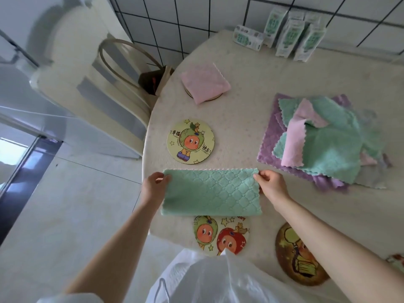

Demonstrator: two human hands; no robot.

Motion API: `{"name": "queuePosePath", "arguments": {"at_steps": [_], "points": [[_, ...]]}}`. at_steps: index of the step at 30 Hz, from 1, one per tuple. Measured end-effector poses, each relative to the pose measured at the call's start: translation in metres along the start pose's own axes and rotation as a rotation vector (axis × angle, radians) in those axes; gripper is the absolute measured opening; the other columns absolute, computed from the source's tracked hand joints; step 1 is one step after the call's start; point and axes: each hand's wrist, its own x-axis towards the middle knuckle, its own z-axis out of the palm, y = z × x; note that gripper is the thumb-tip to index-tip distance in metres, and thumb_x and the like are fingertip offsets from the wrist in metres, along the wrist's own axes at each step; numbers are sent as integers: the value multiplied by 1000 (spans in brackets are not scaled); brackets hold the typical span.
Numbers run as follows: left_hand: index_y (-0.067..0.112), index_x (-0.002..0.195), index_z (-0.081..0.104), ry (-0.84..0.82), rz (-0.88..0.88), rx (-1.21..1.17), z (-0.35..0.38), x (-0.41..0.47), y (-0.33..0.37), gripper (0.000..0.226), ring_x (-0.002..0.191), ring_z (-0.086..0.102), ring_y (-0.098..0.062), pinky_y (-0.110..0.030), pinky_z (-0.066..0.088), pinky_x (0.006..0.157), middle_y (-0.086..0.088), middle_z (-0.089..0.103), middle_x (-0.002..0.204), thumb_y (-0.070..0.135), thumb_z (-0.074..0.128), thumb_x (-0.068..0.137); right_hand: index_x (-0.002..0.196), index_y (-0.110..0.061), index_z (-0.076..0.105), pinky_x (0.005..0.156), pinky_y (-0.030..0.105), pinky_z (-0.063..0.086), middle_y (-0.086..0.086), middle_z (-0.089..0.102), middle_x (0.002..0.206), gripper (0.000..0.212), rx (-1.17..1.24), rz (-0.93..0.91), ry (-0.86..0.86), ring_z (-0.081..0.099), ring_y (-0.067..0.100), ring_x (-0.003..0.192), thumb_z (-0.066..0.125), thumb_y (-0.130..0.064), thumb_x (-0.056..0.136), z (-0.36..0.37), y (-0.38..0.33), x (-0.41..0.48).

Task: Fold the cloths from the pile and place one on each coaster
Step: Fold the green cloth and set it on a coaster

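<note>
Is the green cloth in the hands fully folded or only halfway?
Halfway: the green cloth is one long rectangle, left hand and right hand pinching its far corners.
</note>
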Motion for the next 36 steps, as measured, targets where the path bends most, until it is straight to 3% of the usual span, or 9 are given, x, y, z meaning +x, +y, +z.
{"name": "queuePosePath", "arguments": {"at_steps": [7, 10, 13, 16, 18, 23, 27, 31, 36], "points": [[14, 91, 68, 52, 11, 173, 5, 12, 2, 21, 78, 61, -26, -34, 51, 69, -6, 68, 87, 34, 62, 86, 81, -12, 66, 67, 26, 42, 4, 66, 77, 14, -124, -26, -8, 60, 21, 75, 64, -23, 88, 2, -7, 3], [12, 90, 63, 103, 19, 215, 8, 5, 8, 22, 79, 60, -27, -34, 49, 69, -9, 67, 88, 33, 56, 90, 88, -8, 65, 68, 24, 40, 1, 65, 81, 13, -160, -87, 42, 59, 17, 76, 62, -20, 89, -2, -10, -1], [10, 103, 58, 202, 91, 224, 7, -14, 11, 20, 80, 53, -21, -31, 43, 69, -6, 64, 96, 26, 50, 94, 95, -7, 60, 65, 24, 44, 2, 65, 86, 11, -195, -203, 110, 60, 15, 76, 57, -18, 92, -10, -10, -15], [10, 113, 54, 230, 476, 443, 8, -40, -4, 23, 96, 51, -20, -37, 47, 83, -4, 59, 107, 18, 52, 92, 106, -8, 57, 72, 30, 54, 3, 64, 98, 16, -280, -425, 132, 61, 15, 87, 55, -16, 92, -11, -1, -38], [10, 118, 54, 127, 720, 531, 15, -59, -20, 28, 108, 53, -20, -40, 49, 91, -3, 59, 114, 14, 52, 90, 115, -7, 57, 83, 31, 54, 5, 63, 108, 25, -357, -586, 74, 59, 16, 100, 56, -13, 91, -4, 5, -58], [14, 136, 47, -180, 1028, 667, 38, -100, -47, 40, 138, 36, -21, -42, 32, 113, -3, 47, 144, 18, 45, 96, 128, -6, 53, 107, 31, 41, 5, 57, 128, 42, -531, -915, -136, 53, 17, 120, 58, -7, 87, 29, 19, -102], [19, 149, 29, -246, 1024, 832, 41, -110, -64, 54, 146, 13, -21, -40, 12, 118, 1, 22, 156, 33, 36, 97, 133, -9, 51, 111, 35, 35, 7, 51, 137, 53, -668, -978, -174, 45, 23, 129, 62, 1, 81, 47, 33, -114], [22, 151, 20, -256, 963, 903, 28, -105, -79, 58, 147, 9, -20, -44, 12, 117, 3, 17, 158, 38, 33, 96, 130, -11, 54, 109, 39, 36, 8, 53, 135, 60, -768, -960, -158, 48, 26, 126, 59, 10, 74, 31, 49, -112], [20, 150, 23, -203, 919, 889, 3, -100, -92, 66, 146, 13, -19, -44, 13, 119, 2, 20, 157, 27, 51, 91, 131, -11, 52, 99, 39, 47, 7, 53, 131, 64, -792, -874, -165, 51, 24, 120, 63, 13, 74, 0, 67, -105]]}}
